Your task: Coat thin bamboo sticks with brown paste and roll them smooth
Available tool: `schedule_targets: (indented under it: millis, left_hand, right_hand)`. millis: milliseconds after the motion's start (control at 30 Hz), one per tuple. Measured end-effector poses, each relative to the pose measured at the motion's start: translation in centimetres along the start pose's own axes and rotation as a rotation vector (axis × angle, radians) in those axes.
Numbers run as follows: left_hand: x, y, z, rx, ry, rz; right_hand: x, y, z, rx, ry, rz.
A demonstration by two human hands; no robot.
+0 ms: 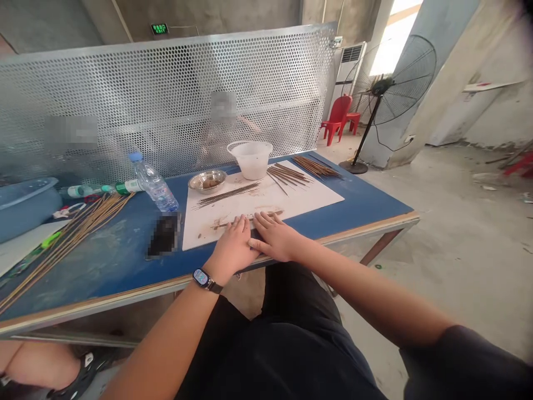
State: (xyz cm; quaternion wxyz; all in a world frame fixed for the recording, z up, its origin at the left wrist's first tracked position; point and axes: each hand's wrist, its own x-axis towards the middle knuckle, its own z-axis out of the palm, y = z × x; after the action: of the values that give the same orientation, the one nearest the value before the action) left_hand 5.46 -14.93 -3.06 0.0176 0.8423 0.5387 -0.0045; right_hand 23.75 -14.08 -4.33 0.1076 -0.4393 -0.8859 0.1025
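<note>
My left hand (231,250) and my right hand (275,236) lie flat and open on a white board (312,194), side by side, and neither hand closes around anything. My fingers (239,223) rest on a thin brown stick (220,225), which lies across the board just under them. Far ahead, a green sign (159,29) shows the word EXIT. A smartwatch (201,278) sits on my left wrist.

I saw daylight glaring through the far window (393,39), faint shadow under the left hand (231,244), and bowed, stretched frame edges.
</note>
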Motion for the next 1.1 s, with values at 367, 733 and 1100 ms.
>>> schedule_targets:
  millis: [367, 733, 1100]
  left_hand:
    - [5.4, -2.3, -1.7, -0.011, -0.145, -0.061]
    - [0.0, 0.5, -0.6, 0.033, -0.004, -0.034]
    - [3.7, -1.0, -1.4, 0.098, -0.056, -0.08]
  right_hand:
    - [4.9, 1.2, -2.3, -0.081, -0.071, 0.176]
    - [-0.2, -0.2, -1.1, -0.089, 0.006, 0.122]
    - [3.0, 2.1, -1.7, -0.087, -0.025, 0.158]
